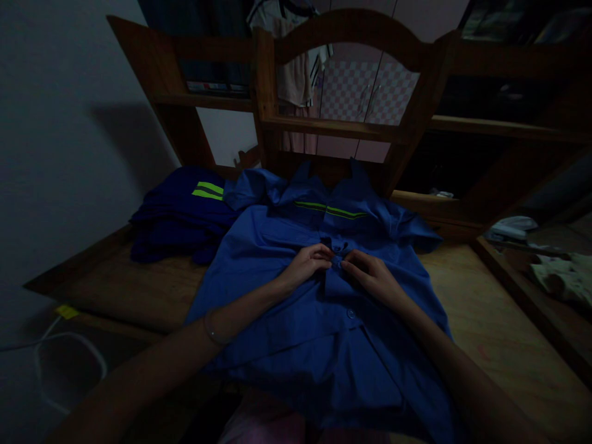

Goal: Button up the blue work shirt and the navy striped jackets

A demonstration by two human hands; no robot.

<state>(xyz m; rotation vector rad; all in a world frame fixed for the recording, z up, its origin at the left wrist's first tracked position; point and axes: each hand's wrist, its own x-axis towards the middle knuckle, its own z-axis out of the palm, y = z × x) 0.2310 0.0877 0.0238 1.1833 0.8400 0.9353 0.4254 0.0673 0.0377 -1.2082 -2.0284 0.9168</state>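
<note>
A blue short-sleeved shirt (296, 308) with a green stripe across the chest lies face up on a wooden bed platform (499, 320). My left hand (308, 263) pinches the left edge of the shirt's front placket near a button. My right hand (372, 274) pinches the right edge of the same placket. The fingertips of both hands almost meet at the shirt's middle. A round button shows lower down the placket.
A pile of folded dark blue garments (182, 213) with green stripes sits at the back left. A wooden headboard with shelves (351, 123) stands behind. A white cable (69, 357) lies at the lower left. Crumpled cloth (562, 274) rests at the right.
</note>
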